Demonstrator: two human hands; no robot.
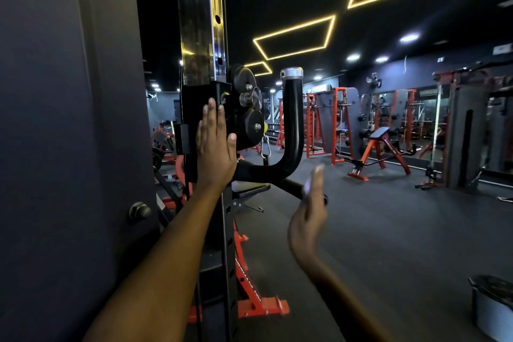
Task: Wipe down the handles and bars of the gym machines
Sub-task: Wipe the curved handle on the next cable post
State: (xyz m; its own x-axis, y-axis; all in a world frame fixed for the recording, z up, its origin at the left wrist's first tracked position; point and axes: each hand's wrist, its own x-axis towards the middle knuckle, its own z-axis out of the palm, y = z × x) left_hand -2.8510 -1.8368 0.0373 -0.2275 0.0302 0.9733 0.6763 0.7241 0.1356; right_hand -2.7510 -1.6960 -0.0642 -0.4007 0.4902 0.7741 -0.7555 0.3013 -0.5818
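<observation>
Head view: left hand [215, 144] lies flat, fingers straight, pressed against the black carriage [204, 108] on the upright post [201, 16]. Right hand [306, 219] hangs blurred and loose in the air, holding nothing, just in front of the curved black handle [291, 125] sticking out beside the pulleys [249, 108]
</observation>
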